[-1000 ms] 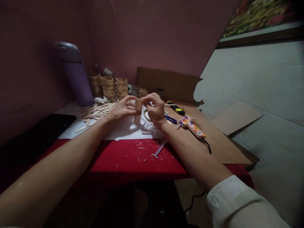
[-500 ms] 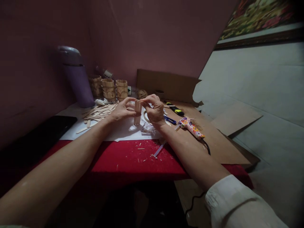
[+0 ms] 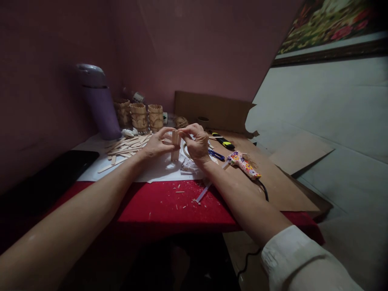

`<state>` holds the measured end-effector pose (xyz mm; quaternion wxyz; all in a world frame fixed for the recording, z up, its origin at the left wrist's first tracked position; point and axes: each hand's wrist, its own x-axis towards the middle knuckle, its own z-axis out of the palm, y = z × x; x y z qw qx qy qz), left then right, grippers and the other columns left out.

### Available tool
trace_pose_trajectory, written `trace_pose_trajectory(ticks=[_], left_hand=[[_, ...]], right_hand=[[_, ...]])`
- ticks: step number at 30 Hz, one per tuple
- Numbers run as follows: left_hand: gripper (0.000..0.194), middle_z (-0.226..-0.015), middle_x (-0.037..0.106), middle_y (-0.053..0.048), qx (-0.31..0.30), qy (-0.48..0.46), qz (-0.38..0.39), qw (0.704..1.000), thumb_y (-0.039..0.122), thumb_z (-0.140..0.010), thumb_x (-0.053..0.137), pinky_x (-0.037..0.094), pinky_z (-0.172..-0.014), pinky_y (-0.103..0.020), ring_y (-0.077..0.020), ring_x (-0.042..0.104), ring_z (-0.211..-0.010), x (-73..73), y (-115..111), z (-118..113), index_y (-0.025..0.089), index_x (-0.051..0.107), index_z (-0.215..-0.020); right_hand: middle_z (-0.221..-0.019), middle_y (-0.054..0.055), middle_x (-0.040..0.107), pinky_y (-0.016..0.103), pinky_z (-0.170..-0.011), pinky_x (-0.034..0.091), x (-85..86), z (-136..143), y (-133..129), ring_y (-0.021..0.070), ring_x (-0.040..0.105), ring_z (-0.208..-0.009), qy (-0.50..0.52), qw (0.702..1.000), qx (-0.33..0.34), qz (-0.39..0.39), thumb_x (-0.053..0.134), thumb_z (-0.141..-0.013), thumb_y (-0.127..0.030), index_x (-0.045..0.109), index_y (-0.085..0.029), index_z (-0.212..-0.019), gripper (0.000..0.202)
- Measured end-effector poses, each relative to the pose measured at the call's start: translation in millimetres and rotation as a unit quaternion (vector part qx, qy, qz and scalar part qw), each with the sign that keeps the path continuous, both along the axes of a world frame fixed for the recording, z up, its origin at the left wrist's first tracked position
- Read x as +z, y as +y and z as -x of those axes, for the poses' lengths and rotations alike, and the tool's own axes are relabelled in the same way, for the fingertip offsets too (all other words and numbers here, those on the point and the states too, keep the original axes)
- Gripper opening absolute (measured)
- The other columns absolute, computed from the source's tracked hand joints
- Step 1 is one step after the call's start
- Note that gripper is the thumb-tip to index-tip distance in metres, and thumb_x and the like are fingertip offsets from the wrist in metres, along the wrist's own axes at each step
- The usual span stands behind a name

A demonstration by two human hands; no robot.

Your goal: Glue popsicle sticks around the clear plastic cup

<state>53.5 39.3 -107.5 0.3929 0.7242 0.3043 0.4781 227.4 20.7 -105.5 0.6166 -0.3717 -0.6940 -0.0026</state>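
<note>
Between my hands a small upright piece made of popsicle sticks (image 3: pixel 175 150) stands over the white paper. My left hand (image 3: pixel 157 144) is closed on its left side, thumb and fingers pinching it. My right hand (image 3: pixel 196 141) is closed at its upper right edge, fingertips pressed together; whether they grip the piece or something tiny at its edge is hidden. To the left lies a heap of loose popsicle sticks (image 3: pixel 129 146). Near my right hand are a blue cutter (image 3: pixel 216 154) and a flower-patterned glue gun (image 3: pixel 244 165), a clear glue stick (image 3: pixel 203 192) lying under my forearm.
Three stick-built cups (image 3: pixel 138 117) and a purple flask (image 3: pixel 101 103) stand at the back left. A black-yellow utility knife (image 3: pixel 223 140) lies on the cardboard sheet (image 3: pixel 281 194). Twine (image 3: pixel 182 121) sits behind my hands. Wood shavings dot the red cloth (image 3: pixel 169 210). A dark flat object (image 3: pixel 75 161) lies left.
The whole view has tipped slightly, so things sit a little lower in the picture. My hands keep the same hold on the stick piece, with hardly any shift.
</note>
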Motion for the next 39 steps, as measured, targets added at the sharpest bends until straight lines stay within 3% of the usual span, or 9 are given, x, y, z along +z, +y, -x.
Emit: trace_pose_trajectory(ticks=[8,18,27,39], left_hand=[[0.065,-0.088,0.072,-0.001,0.009,-0.011,0.020,1.000,0.033,-0.052,0.091,0.056,-0.074,-0.034,-0.0208,0.070,-0.080,1.7,-2,-2,0.020,0.062,-0.109],[0.068,-0.087,0.073,-0.001,0.004,-0.011,0.010,1.000,0.033,-0.052,0.092,0.056,-0.072,-0.032,-0.0193,0.070,-0.078,6.7,-6,-3,0.019,0.062,-0.112],[0.065,-0.085,0.072,-0.001,0.002,-0.003,-0.013,1.000,0.033,-0.055,0.092,0.056,-0.074,-0.034,-0.0189,0.070,-0.077,13.6,-11,-5,0.018,0.064,-0.112],[0.064,-0.083,0.071,0.000,0.027,0.015,-0.027,0.999,0.037,-0.053,0.090,0.052,-0.067,-0.031,-0.0174,0.067,-0.071,16.3,-15,-7,0.019,0.063,-0.109]], right_hand=[[-0.095,0.003,0.068,0.040,-0.091,0.049,-2.1,-7,-1,0.0225,0.060,-0.097,-0.028,1.000,-0.003,0.006,0.072,-0.090,-0.028,0.077,-0.029,-0.087,0.006],[-0.114,0.003,0.071,0.049,-0.109,0.038,13.5,-18,-4,0.0245,0.057,-0.115,-0.094,0.994,0.050,0.040,0.077,-0.086,-0.022,0.070,-0.025,-0.075,0.013],[-0.120,0.003,0.071,0.052,-0.113,0.035,21.1,-22,-7,0.0255,0.054,-0.122,-0.120,0.990,0.069,0.034,0.077,-0.084,-0.020,0.065,-0.025,-0.074,0.017],[-0.121,0.003,0.071,0.054,-0.113,0.036,17.7,-20,-8,0.0269,0.053,-0.123,-0.109,0.992,0.056,0.039,0.074,-0.082,-0.019,0.061,-0.024,-0.070,0.019]])
